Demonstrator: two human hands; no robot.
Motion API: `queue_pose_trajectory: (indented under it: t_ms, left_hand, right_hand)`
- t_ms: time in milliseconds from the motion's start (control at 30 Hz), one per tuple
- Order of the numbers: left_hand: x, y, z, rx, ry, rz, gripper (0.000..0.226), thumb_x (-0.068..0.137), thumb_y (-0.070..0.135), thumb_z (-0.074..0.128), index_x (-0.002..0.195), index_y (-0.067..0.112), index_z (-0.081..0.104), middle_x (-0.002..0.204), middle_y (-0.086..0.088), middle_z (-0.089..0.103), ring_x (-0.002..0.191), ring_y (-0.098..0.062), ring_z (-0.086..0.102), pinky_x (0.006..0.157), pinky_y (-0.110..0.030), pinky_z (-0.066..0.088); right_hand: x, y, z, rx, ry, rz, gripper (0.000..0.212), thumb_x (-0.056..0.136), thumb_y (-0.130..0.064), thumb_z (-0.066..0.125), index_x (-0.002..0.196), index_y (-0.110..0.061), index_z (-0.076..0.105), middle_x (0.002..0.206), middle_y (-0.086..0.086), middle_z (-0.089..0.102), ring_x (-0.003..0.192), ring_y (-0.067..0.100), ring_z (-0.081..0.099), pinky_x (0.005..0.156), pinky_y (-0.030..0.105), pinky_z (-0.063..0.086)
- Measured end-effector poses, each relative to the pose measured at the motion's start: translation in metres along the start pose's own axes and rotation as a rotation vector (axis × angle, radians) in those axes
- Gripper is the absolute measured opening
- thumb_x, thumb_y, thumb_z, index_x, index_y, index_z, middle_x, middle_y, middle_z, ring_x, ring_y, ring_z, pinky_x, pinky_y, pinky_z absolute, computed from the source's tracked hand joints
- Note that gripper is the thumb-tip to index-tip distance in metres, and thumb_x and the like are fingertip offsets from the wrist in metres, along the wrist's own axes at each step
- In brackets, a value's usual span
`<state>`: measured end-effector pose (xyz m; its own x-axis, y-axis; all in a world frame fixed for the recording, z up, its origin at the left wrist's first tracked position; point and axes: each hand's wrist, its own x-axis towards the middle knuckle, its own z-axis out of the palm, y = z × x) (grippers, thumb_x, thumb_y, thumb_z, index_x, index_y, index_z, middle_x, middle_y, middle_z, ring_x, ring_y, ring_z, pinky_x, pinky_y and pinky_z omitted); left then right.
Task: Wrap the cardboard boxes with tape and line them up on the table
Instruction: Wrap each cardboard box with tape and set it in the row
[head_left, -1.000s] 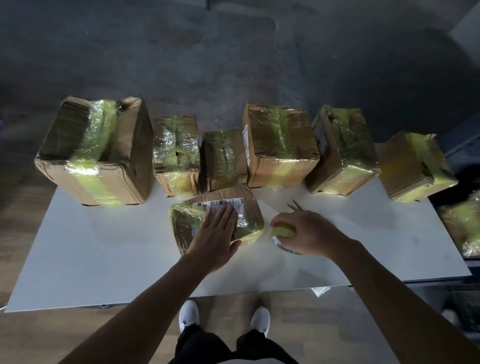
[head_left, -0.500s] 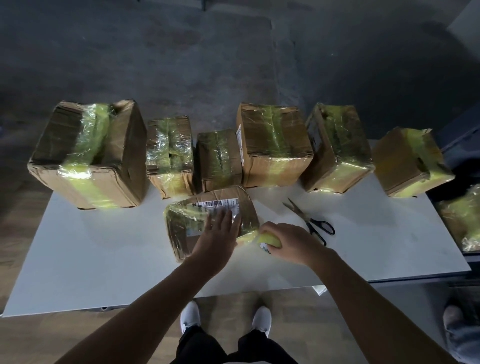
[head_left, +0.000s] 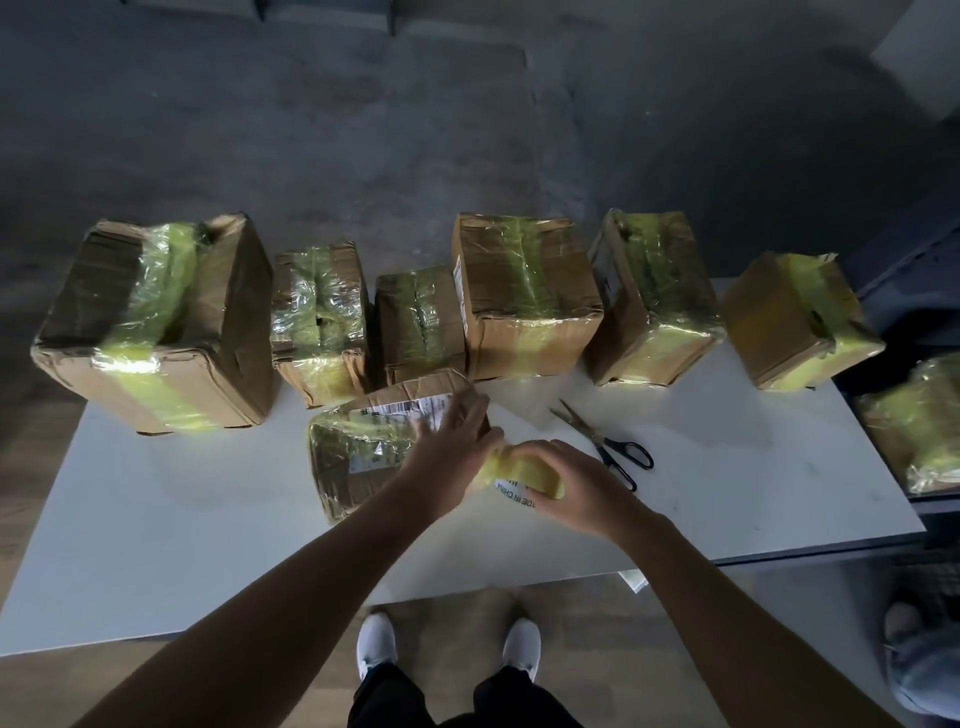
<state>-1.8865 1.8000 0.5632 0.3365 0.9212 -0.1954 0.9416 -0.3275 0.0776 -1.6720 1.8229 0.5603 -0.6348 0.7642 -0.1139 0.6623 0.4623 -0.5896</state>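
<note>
While six taped boxes (head_left: 524, 291) line the upper edge of the desk (head_left: 156, 519), your left hand (head_left: 447, 457) lays straight fingers on a seventh box (head_left: 353, 457) at centre; your right hand (head_left: 576, 488) grips one tape roll (head_left: 524, 475), near one scissors (head_left: 602, 444).

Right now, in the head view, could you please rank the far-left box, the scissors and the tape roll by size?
Largest: the far-left box.
Then the scissors.
Last the tape roll, unsure, since the right hand covers part of it.
</note>
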Motion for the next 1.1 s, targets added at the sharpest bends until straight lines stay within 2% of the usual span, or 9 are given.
queue_pose_trajectory:
  t_ms: [233,367,533,633,700,767,867,1000,1100]
  left_hand:
    - [-0.015,-0.037,-0.040,-0.302,0.231,0.048,0.055,0.081,0.012,0.073,0.131,0.008,0.050,0.148,-0.008,0.039,0.139,-0.034,0.027,0.086,-0.046,0.054]
    - [-0.024,-0.049,-0.052,-0.377,0.324,0.007,0.049,0.082,0.018,0.071,0.126,0.009,0.052,0.141,-0.007,0.045,0.132,-0.028,0.037,0.083,-0.043,0.054]
    - [-0.035,-0.055,-0.054,-0.486,0.354,-0.052,0.048,0.083,0.024,0.068,0.127,0.018,0.048,0.133,0.009,0.044,0.121,-0.011,0.040,0.084,-0.027,0.047]
    - [-0.043,-0.057,-0.057,-0.584,0.376,-0.098,0.050,0.082,0.024,0.070,0.125,0.025,0.046,0.121,0.027,0.035,0.108,0.005,0.039,0.081,-0.002,0.032]
    - [-0.047,-0.062,-0.061,-0.653,0.383,-0.170,0.051,0.081,0.024,0.073,0.124,0.026,0.045,0.123,0.025,0.037,0.093,0.007,0.044,0.076,0.004,0.030]
    - [-0.050,-0.069,-0.063,-0.707,0.402,-0.228,0.052,0.081,0.025,0.075,0.123,0.028,0.043,0.125,0.022,0.040,0.086,0.005,0.050,0.074,0.005,0.030]
    - [-0.054,-0.074,-0.064,-0.726,0.408,-0.215,0.053,0.081,0.024,0.076,0.122,0.031,0.042,0.133,0.022,0.041,0.098,-0.001,0.053,0.075,0.002,0.030]
    - [-0.056,-0.079,-0.061,-0.733,0.451,-0.181,0.055,0.081,0.020,0.077,0.125,0.023,0.044,0.134,0.015,0.044,0.107,-0.012,0.058,0.082,-0.021,0.041]
    - [-0.059,-0.081,-0.058,-0.799,0.512,-0.155,0.054,0.081,0.016,0.078,0.124,0.020,0.046,0.132,0.017,0.046,0.115,-0.014,0.056,0.089,-0.037,0.050]
  right_hand:
    - [0.012,-0.034,-0.042,0.182,0.221,-0.176,0.055,0.081,-0.016,0.075,0.131,-0.028,0.055,0.123,-0.001,0.063,0.108,0.016,0.061,0.081,0.039,0.056]
    - [0.030,-0.049,-0.070,-0.127,0.177,-0.220,0.053,0.079,-0.030,0.070,0.129,-0.035,0.055,0.104,0.004,0.067,0.086,0.024,0.064,0.066,0.034,0.054]
    - [0.031,-0.044,-0.083,-0.435,0.113,-0.276,0.056,0.078,-0.032,0.072,0.132,-0.034,0.056,0.092,0.005,0.066,0.075,0.030,0.061,0.066,0.025,0.037]
    - [0.033,-0.045,-0.083,-0.282,0.110,-0.274,0.060,0.079,-0.023,0.072,0.134,-0.039,0.052,0.097,-0.003,0.060,0.087,0.020,0.056,0.067,0.022,0.036]
    - [0.036,-0.049,-0.082,-0.040,0.132,-0.254,0.059,0.080,-0.019,0.072,0.129,-0.044,0.050,0.100,-0.022,0.051,0.095,0.000,0.049,0.069,0.010,0.036]
    - [0.040,-0.056,-0.082,0.076,0.156,-0.270,0.054,0.081,-0.021,0.071,0.125,-0.043,0.050,0.103,-0.032,0.047,0.097,-0.012,0.046,0.072,0.004,0.037]
    - [0.044,-0.061,-0.089,-0.006,0.154,-0.288,0.048,0.079,-0.026,0.070,0.124,-0.037,0.057,0.099,-0.027,0.051,0.085,-0.007,0.048,0.067,0.004,0.037]
    - [0.045,-0.053,-0.096,-0.188,0.100,-0.246,0.051,0.080,-0.039,0.068,0.126,-0.045,0.047,0.107,-0.009,0.065,0.085,0.010,0.060,0.065,0.021,0.049]
    - [0.044,-0.049,-0.089,-0.108,0.054,-0.206,0.050,0.081,-0.033,0.072,0.123,-0.044,0.047,0.116,-0.013,0.063,0.093,0.010,0.061,0.069,0.017,0.051]
